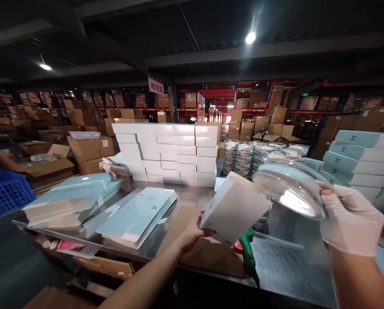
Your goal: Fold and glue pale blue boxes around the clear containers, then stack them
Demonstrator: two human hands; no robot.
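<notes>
A white carton (pixel 233 210) is tilted above the bench, and my left hand (pixel 195 231) grips its lower left side. My right hand (pixel 349 214), in a white glove with bare fingertips, holds a round clear glass bowl (pixel 288 189) by its rim. The bowl hangs on its side to the right of the carton, somewhat blurred. Below the carton lies a green heat gun or glue gun (pixel 249 253) with a dark cord, at the bench's front edge. A flat brown cardboard sheet (pixel 211 255) rests under my left hand.
White boxes form a wall (pixel 172 154) at the back of the bench. Stacked glass bowls (pixel 243 154) stand right of it, then pale blue boxes (pixel 355 159). Flat blue cartons (pixel 140 214) lie left. A blue crate (pixel 8 193) stands at far left.
</notes>
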